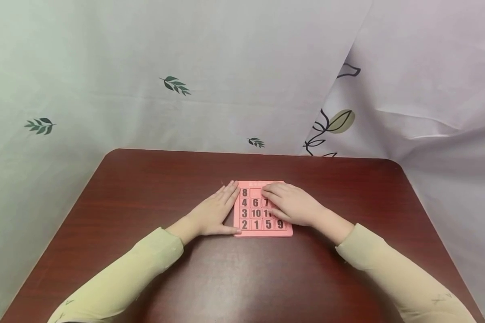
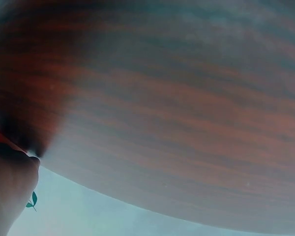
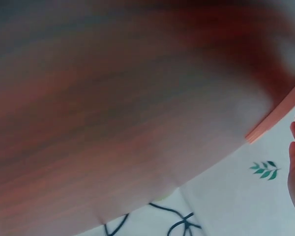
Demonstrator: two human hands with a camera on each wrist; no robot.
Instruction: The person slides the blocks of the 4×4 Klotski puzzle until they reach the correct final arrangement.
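Note:
A pink sliding number puzzle lies flat on the dark red-brown table. Its top row shows an 8 with a bare slot beside it. My left hand rests along the puzzle's left side, fingers straight at the upper edge and thumb stretched to the lower left corner. Over the upper right tiles lies my right hand, its extended fingertips touching them next to the slot and hiding several numbers. The bottom row reads 2, 1, 5, 9. In the right wrist view the puzzle's side edge shows beside a hand.
The wooden table has rounded far corners. Behind it hangs a pale curtain with leaf prints, overlapping another cloth at right. Light-coloured sleeves cover both forearms.

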